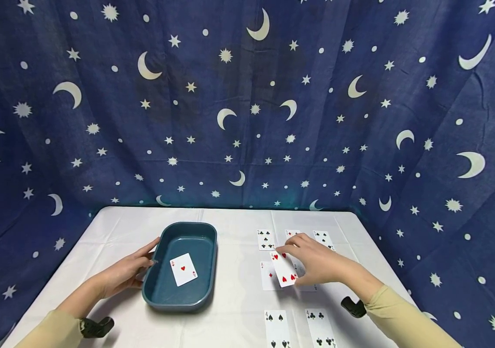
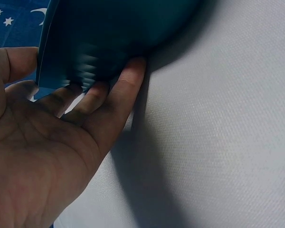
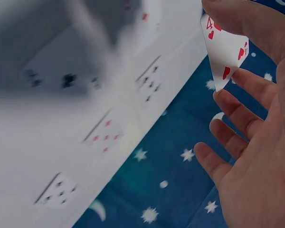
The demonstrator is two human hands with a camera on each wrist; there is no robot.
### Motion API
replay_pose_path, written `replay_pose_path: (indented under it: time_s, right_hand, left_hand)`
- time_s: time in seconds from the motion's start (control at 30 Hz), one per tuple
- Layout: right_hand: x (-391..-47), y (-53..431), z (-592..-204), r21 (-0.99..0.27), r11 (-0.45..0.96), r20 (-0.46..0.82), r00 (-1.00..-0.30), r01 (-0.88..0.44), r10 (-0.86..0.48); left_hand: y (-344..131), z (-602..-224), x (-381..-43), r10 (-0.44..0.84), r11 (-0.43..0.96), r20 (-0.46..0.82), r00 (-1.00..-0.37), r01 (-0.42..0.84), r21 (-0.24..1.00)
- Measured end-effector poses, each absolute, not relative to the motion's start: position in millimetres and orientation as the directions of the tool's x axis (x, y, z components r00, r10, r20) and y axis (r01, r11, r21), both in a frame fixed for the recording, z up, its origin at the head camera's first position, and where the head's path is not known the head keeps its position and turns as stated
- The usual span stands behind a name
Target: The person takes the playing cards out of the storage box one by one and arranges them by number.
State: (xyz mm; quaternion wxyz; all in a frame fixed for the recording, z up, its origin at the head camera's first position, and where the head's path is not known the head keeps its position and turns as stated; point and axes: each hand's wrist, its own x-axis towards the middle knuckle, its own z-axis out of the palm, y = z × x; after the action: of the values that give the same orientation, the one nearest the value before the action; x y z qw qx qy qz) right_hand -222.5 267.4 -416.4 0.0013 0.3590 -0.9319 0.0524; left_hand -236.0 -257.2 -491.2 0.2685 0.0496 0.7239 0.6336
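Observation:
A deep teal tray [image 1: 179,307] stands on the left half of the table, with an ace of hearts [image 1: 183,269] lying face up inside. My left hand [image 1: 125,273] grips the tray's left side, thumb at the rim and other fingers against the outer wall [image 2: 104,28]. Over the cards on the right, my right hand [image 1: 317,258] pinches a tilted four of hearts [image 1: 283,270] between thumb and fingers, also seen in the right wrist view. Beneath it, an ace of diamonds [image 1: 269,282] lies partly covered, beside another card mostly hidden by the hand.
A back row holds a black five [image 1: 266,240], a red-diamond five [image 3: 107,135] and another black five [image 1: 324,238]. Nearer the front lie a four of spades [image 1: 276,328] and a four of clubs [image 1: 320,328]. A star-patterned blue curtain [image 1: 247,145] hangs behind the white-covered table [image 1: 230,309].

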Motion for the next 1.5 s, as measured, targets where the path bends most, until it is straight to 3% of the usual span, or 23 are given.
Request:
replay_pose_path:
  time_s: [0.47, 0.87, 1.5]
  right_hand:
    - [-177.1, 339.0, -441.4, -0.085, 0.819, 0.039, -0.823, -0.568, -0.567]
    - [-138.0, 389.6, -473.1, -0.131, 0.902, -0.087, -0.901, -0.412, -0.424]
    - [-116.4, 411.2, -487.1, -0.173, 0.949, -0.187, -0.937, -0.264, -0.295]
  left_hand:
    - [-261.5, -492.7, -234.4, 0.408, 0.196, -0.324, -0.853, -0.265, 0.944]
    - [-260.4, -495.6, -234.0, 0.401, 0.203, -0.337, -0.851, -0.276, 0.939]
    - [-257.5, -493.1, -236.7, 0.415, 0.203, -0.330, -0.848, -0.267, 0.942]
